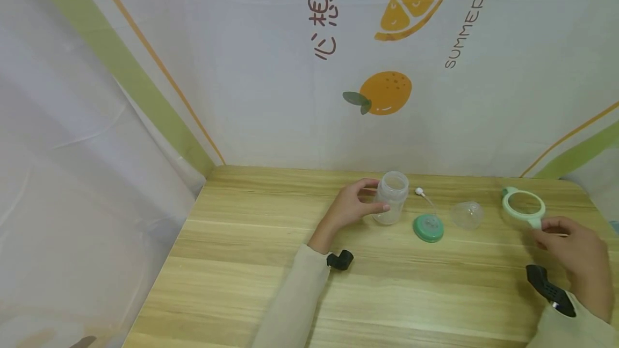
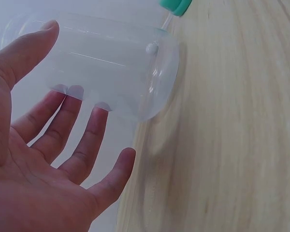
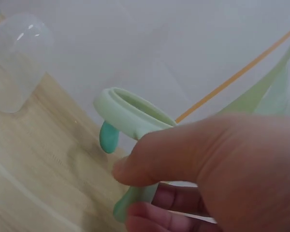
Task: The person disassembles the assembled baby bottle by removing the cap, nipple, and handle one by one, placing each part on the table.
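A clear, open-topped baby bottle [image 1: 387, 209] stands upright near the table's back edge. My left hand [image 1: 356, 204] holds it from the left, thumb in front and fingers behind; in the left wrist view the fingertips meet the bottle wall [image 2: 106, 63]. At the far right, my right hand [image 1: 570, 240] pinches one handle of a pale green bottle handle ring [image 1: 504, 204], raised over the table. In the right wrist view the ring [image 3: 130, 113] shows a darker green tip on its other handle [image 3: 108, 137].
Between the hands lie a green bottle collar [image 1: 428, 228], with a thin straw ending in a white weight [image 1: 419, 191], and a clear dome cap [image 1: 467, 215]. A printed white curtain [image 1: 271, 95] hangs behind the wooden table [image 1: 232, 262].
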Demonstrator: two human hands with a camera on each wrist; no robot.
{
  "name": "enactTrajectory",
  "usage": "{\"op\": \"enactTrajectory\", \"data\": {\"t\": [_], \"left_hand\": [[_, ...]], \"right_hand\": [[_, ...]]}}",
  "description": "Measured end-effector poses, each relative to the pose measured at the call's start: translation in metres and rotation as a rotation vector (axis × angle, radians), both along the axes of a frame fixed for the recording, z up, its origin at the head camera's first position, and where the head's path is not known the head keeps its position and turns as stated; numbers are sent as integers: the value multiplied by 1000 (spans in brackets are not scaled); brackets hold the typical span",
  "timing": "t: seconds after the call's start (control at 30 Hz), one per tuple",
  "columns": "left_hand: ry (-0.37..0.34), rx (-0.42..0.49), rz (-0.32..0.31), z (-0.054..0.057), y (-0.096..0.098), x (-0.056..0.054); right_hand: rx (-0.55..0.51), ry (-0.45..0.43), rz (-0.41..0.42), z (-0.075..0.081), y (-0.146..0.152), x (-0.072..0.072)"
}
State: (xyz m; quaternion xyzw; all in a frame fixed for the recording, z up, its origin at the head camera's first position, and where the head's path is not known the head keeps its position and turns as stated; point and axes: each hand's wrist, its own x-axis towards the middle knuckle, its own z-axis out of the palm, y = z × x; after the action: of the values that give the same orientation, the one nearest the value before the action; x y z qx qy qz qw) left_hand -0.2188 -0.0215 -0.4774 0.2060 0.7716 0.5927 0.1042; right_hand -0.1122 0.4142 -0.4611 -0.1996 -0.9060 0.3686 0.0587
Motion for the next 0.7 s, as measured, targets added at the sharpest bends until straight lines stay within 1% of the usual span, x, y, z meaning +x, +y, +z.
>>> {"op": "enactTrajectory", "data": {"t": [0.13,0.43,0.7], "left_hand": [[-6,-6,1,0,0,0],[-11,-17,2,-2,0,0],[-7,-15,0,-2,0,-1]], "right_hand": [[8,-17,-3,1,-2,0],[46,-57,21,0,-1,1],[50,-81,43,-1,0,0]]}}
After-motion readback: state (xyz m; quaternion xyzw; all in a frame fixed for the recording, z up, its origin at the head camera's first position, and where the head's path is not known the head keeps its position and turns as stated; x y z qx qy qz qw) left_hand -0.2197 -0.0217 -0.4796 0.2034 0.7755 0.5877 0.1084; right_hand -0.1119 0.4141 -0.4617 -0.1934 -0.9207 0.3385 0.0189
